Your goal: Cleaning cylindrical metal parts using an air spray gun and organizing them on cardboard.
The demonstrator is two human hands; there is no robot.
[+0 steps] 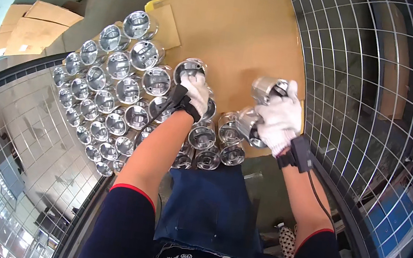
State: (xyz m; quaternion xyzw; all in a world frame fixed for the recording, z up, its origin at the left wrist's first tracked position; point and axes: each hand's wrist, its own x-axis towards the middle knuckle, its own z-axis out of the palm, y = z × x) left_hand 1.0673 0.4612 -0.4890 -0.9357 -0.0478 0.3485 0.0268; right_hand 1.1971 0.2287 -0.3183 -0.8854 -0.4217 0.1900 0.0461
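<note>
My left hand [194,91], in a white knitted glove, is closed on the rim of a shiny metal piston [187,66] at the far end of the rows. On the right, my gloved right hand [280,117] is closed on another piston [264,88], tilted on its side. A further piston [247,120] lies tilted against that palm; whether the hand grips it too, I cannot tell. Many like pistons [157,81] stand close together in rows at the left, hollow ends up. A smaller group [201,137] stands nearer me, between my forearms.
Brown cardboard [233,21] lies under the pistons, with a yellow edge at the back. Wire mesh panels rise on the right [356,76] and left [30,129]. A dark blue apron [211,204] hangs at the near edge. An opened carton [40,29] stands beyond at the far left.
</note>
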